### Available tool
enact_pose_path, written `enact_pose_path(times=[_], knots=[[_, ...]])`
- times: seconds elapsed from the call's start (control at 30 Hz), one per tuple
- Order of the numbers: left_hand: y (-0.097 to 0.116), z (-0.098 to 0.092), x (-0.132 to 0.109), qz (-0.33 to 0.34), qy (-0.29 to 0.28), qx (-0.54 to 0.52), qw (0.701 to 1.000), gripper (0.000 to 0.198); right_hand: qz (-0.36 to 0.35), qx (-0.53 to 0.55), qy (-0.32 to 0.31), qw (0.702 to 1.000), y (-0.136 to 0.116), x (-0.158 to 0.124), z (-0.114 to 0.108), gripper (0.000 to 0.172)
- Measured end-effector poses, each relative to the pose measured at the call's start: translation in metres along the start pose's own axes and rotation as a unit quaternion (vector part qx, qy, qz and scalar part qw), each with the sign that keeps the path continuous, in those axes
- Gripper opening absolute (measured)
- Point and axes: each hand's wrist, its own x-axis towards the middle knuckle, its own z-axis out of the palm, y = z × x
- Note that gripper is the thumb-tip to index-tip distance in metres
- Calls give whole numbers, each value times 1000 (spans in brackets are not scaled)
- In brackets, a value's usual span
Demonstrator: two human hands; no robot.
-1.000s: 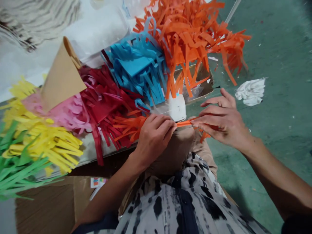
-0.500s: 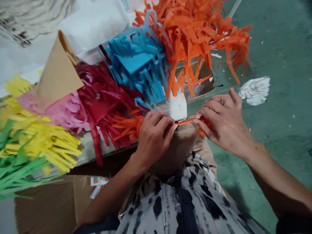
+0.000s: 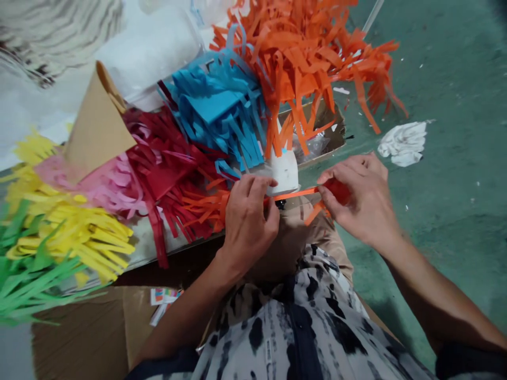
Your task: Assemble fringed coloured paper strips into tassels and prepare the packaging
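My left hand (image 3: 247,219) and my right hand (image 3: 358,198) both pinch one orange fringed paper strip (image 3: 295,193) stretched between them above my knee. The strip's cut fringe (image 3: 204,207) fans out to the left of my left hand. More of the orange paper is bunched inside my right hand's curled fingers. A white block (image 3: 283,171) stands just behind the strip.
Piles of fringed paper lie on the board: green (image 3: 27,274), yellow (image 3: 75,232), pink (image 3: 106,184), dark red (image 3: 166,163), blue (image 3: 217,113), orange (image 3: 309,58). A tan paper cone (image 3: 97,129) stands among them. A crumpled white paper (image 3: 402,143) lies on the green floor. Cardboard (image 3: 79,338) sits bottom left.
My right hand's fingers have curled in from outstretched to closed around the orange paper. My left hand has slid a little left along the strip, which now shows longer between the hands.
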Motion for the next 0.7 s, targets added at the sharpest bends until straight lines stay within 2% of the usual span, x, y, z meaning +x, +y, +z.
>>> enact_pose_path(times=[0.1,0.23,0.33,0.53,0.63,0.7], knots=[[-4,2,-4,54,1,20,998,37,-12,21,44,999,2,-8,8,16],[-5,5,-13,137,23,108,984,40,-106,-34,99,989,6,-21,15,30],[-2,7,-21,171,23,157,972,43,-151,-89,91,980,1,-30,15,40],[-5,18,-27,205,57,207,955,39,-176,-147,51,972,-18,-38,24,49],[-11,19,-27,228,78,221,945,37,-194,-167,48,966,-15,-42,28,53],[-16,16,-28,229,72,222,945,40,-200,-171,59,963,-10,-44,25,54]])
